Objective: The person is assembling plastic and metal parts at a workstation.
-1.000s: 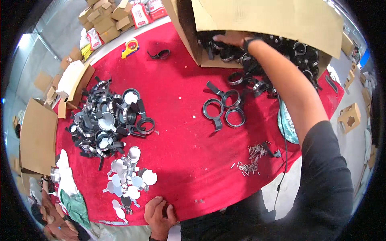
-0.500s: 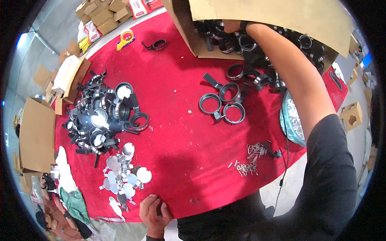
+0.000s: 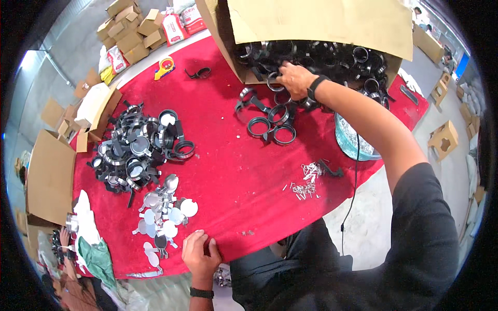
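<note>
At the front of an open cardboard box (image 3: 321,23), my right hand (image 3: 296,82) is closed around a black ring-shaped part (image 3: 273,82), its fingers partly hidden. Inside the box lie many similar black rings (image 3: 332,56). Just below that hand, several black rings with flat handles (image 3: 259,126) lie on the red cloth (image 3: 218,171). My left hand (image 3: 201,255) rests on the table's near edge, holding nothing, its thumb apart from the fingers. Ahead of it is a heap of round metal discs with tabs (image 3: 167,213).
A pile of assembled black rings (image 3: 137,147) stands at the left. Small metal clips (image 3: 305,187) lie at the right, near a teal-lined basin (image 3: 346,141) with a cable (image 3: 355,181) across it. A tape dispenser (image 3: 165,68) sits at the back. A co-worker's hand (image 3: 64,237) shows at lower left.
My right hand has come out of the box's inside to its front edge with a black ring. Another black ring now lies left of the loose cluster. The whole view has shifted slightly.
</note>
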Demonstrator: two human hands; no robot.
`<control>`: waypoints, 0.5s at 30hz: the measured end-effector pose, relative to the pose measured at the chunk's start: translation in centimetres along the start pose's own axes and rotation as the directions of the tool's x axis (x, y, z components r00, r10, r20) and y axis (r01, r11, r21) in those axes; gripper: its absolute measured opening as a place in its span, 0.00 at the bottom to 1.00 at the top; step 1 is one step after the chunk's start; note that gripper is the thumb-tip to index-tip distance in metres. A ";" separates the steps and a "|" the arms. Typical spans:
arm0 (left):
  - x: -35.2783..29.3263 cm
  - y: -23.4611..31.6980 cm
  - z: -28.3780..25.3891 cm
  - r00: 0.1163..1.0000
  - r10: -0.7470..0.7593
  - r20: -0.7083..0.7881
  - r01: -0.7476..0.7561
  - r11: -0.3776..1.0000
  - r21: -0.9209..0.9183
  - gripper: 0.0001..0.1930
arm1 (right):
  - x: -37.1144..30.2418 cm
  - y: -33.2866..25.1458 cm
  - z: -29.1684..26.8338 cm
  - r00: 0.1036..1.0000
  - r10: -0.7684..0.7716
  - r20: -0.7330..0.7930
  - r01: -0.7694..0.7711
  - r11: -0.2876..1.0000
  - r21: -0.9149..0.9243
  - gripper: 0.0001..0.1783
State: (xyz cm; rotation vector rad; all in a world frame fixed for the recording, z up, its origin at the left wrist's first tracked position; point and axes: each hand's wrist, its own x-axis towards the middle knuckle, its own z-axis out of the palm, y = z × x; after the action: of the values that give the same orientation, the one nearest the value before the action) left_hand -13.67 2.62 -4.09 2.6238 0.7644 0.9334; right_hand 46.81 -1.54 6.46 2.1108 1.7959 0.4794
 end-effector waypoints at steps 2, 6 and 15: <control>0.1 0.1 0.1 1.000 0.027 -0.015 -0.028 0.998 -0.049 0.13 | -1.2 -0.5 -1.6 0.994 -0.011 0.109 0.010 1.000 0.007 0.22; 0.2 0.1 0.2 0.999 0.029 0.025 -0.027 0.997 -0.067 0.14 | -3.5 -0.3 -2.9 0.964 -0.165 0.207 0.106 0.958 0.267 0.25; -1.4 -0.8 -0.3 0.993 -0.047 0.106 0.051 0.998 -0.037 0.15 | 2.5 2.3 -4.7 0.883 0.185 -0.431 -0.114 0.976 0.186 0.34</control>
State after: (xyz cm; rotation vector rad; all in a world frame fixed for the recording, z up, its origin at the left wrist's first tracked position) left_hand -15.07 2.48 -4.89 2.5838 0.7723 0.7819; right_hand 47.06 0.73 11.76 2.4094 1.9639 0.9642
